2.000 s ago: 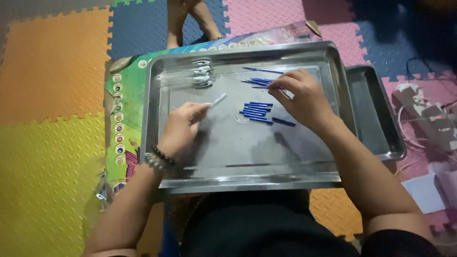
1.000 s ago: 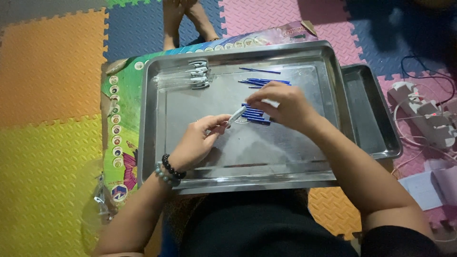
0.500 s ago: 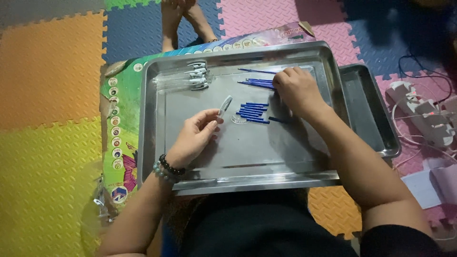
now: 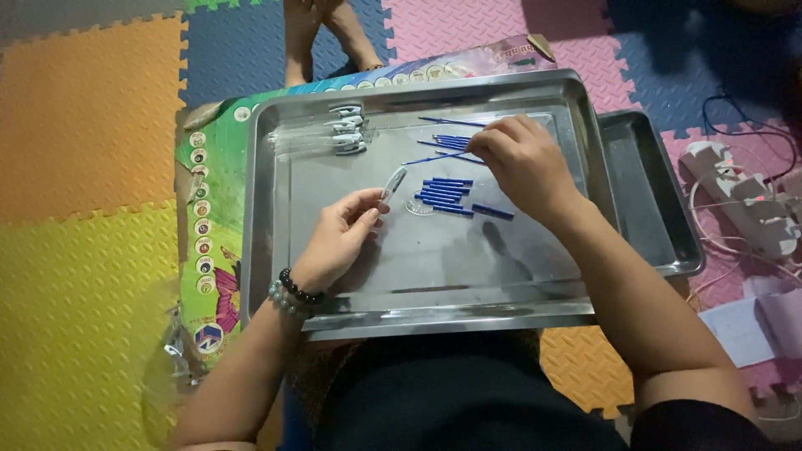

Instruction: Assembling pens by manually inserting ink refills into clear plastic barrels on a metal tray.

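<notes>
A large rectangular stainless-steel tray [image 4: 276,250] lies on the foam-mat floor [image 4: 92,167] of orange, yellow, blue and pink tiles, and everything else is placed from it. Over the tray's middle, the left hand [image 4: 338,238] pinches the lower end of a short clear plastic pen barrel [image 4: 393,184]; its grip is narrow, thumb and fingertips closed on the barrel, which tilts up and to the right. A dark beaded bracelet [image 4: 292,292] sits on that wrist, above the tray's near rim.

Toward the tray's far right, the right hand [image 4: 526,163] has its fingertips closed on a thin blue pen refill [image 4: 430,158] that slants across the tray floor. Just beyond it, near the far wall, lie a few more loose blue refills [image 4: 451,139]. Just nearer than the held refill, a row of short blue caps [image 4: 443,195] lies side by side at the tray's centre. In the far left corner rests a cluster of clear pen barrels with pale clips [image 4: 334,134].

A smaller steel tray [image 4: 660,200] touches the large tray's right side. A colourful printed cardboard sheet [image 4: 205,209] sticks out from under the left side.
</notes>
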